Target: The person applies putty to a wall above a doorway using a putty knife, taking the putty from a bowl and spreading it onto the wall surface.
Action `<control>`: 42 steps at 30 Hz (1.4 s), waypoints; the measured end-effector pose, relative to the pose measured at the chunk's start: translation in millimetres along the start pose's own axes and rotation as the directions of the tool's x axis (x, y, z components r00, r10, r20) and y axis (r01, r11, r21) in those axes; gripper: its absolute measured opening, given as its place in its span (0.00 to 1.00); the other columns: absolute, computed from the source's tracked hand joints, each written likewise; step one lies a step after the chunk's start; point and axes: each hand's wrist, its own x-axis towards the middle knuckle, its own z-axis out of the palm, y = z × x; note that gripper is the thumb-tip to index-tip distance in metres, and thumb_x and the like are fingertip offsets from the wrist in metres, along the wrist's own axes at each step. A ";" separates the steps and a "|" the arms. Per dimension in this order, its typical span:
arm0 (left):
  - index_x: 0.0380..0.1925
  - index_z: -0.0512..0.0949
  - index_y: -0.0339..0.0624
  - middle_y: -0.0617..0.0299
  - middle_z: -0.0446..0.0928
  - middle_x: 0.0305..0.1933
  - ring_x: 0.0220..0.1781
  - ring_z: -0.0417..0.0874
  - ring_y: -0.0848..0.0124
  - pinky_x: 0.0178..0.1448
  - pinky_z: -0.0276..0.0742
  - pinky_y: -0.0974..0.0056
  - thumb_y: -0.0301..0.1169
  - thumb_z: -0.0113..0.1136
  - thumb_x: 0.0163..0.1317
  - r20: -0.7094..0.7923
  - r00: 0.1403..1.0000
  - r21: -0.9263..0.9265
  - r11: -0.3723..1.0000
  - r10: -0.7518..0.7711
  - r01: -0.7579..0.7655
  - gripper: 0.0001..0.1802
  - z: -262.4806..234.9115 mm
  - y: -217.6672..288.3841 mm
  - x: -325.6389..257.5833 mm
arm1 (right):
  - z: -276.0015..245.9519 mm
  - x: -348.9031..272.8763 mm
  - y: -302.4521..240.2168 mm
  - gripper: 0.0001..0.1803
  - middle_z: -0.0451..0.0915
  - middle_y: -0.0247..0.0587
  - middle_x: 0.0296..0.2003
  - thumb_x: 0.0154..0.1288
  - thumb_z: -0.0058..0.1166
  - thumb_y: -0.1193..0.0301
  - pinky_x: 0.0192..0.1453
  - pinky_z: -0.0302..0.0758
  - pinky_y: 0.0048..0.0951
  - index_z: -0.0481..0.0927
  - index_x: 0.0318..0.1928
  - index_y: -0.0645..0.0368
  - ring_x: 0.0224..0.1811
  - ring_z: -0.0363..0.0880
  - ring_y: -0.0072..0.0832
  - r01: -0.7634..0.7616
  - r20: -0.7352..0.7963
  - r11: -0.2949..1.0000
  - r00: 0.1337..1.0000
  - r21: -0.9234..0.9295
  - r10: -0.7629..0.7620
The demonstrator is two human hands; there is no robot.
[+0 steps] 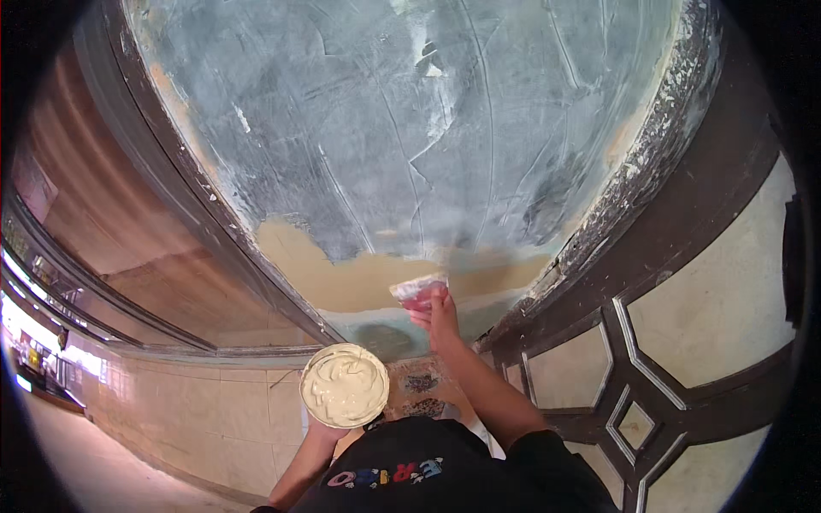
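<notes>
My right hand (438, 316) is closed on a red putty scraper (421, 292) whose blade edge is smeared with pale paste. The scraper lies against the wall, over a tan band of fresh putty (329, 278) along the lower part of the grey-blue wall (376, 128). Lower left, my left hand (325, 427) holds a round tub (345, 386) of creamy putty from below. The tub hides most of that hand's fingers. Ridges and white flaked patches mark the grey surface above the tan band.
A dark wooden frame (162, 154) borders the wall on the left, with brown panels (128, 214) beyond. On the right stands a paint-flecked dark frame (633, 197) and a dark door (684, 385) with pale panels. Tiles (214, 410) run low on the left.
</notes>
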 end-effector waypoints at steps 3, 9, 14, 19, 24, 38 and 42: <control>0.65 0.61 0.49 0.53 0.61 0.69 0.67 0.65 0.52 0.69 0.60 0.44 0.61 0.34 0.65 -0.024 0.999 0.125 0.992 0.038 -0.034 0.37 -14.1 -0.4 8.2 | -58.0 7.1 47.1 0.19 0.76 0.44 0.41 0.73 0.39 0.53 0.29 0.80 0.25 0.65 0.51 0.54 0.29 0.81 0.31 -0.140 0.292 0.986 0.950 0.092 0.108; 0.64 0.61 0.48 0.56 0.64 0.67 0.66 0.67 0.59 0.69 0.62 0.51 0.50 0.36 0.70 0.021 0.999 0.214 0.976 0.031 -0.035 0.28 -14.1 -8.9 7.6 | -11.4 -12.9 9.1 0.18 0.76 0.42 0.42 0.72 0.41 0.55 0.33 0.81 0.26 0.65 0.51 0.53 0.35 0.81 0.34 -0.024 0.058 0.997 0.998 0.075 0.020; 0.65 0.61 0.50 0.54 0.62 0.68 0.67 0.65 0.55 0.70 0.60 0.47 0.64 0.34 0.64 -0.016 1.000 0.150 0.989 0.008 -0.005 0.39 2.8 -21.3 14.6 | -27.1 6.8 20.0 0.23 0.74 0.44 0.44 0.70 0.43 0.52 0.37 0.83 0.34 0.64 0.55 0.56 0.36 0.82 0.36 -0.035 0.050 0.998 0.998 0.044 0.032; 0.66 0.61 0.50 0.52 0.61 0.68 0.67 0.65 0.51 0.69 0.60 0.44 0.69 0.33 0.60 0.042 0.995 0.403 0.910 0.085 -0.095 0.43 11.0 -31.9 11.6 | -38.4 -7.6 36.8 0.23 0.76 0.44 0.40 0.69 0.46 0.53 0.31 0.81 0.32 0.66 0.53 0.56 0.30 0.82 0.33 -0.117 -0.049 0.988 0.992 -0.096 0.113; 0.67 0.55 0.51 0.56 0.60 0.69 0.69 0.63 0.58 0.71 0.60 0.50 0.48 0.44 0.66 0.093 0.995 0.169 0.985 -0.047 0.031 0.32 2.9 -36.4 13.4 | -43.4 8.5 -8.3 0.22 0.77 0.43 0.34 0.66 0.52 0.57 0.27 0.76 0.27 0.67 0.51 0.58 0.28 0.81 0.31 0.389 0.034 0.708 0.887 -0.589 -0.460; 0.65 0.58 0.50 0.56 0.61 0.68 0.68 0.64 0.60 0.71 0.59 0.53 0.46 0.55 0.61 0.271 0.962 0.538 0.826 0.018 -0.167 0.34 33.3 -65.5 34.9 | -76.9 -7.3 -56.9 0.19 0.79 0.44 0.28 0.59 0.61 0.59 0.35 0.75 0.36 0.72 0.39 0.61 0.31 0.81 0.39 0.391 0.125 0.329 0.786 -0.860 -0.606; 0.65 0.59 0.49 0.59 0.63 0.67 0.68 0.64 0.64 0.72 0.57 0.56 0.44 0.61 0.56 0.290 0.954 0.852 0.433 0.079 -0.295 0.38 39.9 -67.7 37.1 | -129.1 12.7 -82.8 0.16 0.79 0.43 0.26 0.61 0.59 0.61 0.33 0.75 0.37 0.72 0.38 0.61 0.28 0.80 0.37 0.323 -0.040 0.389 0.723 -0.863 -0.689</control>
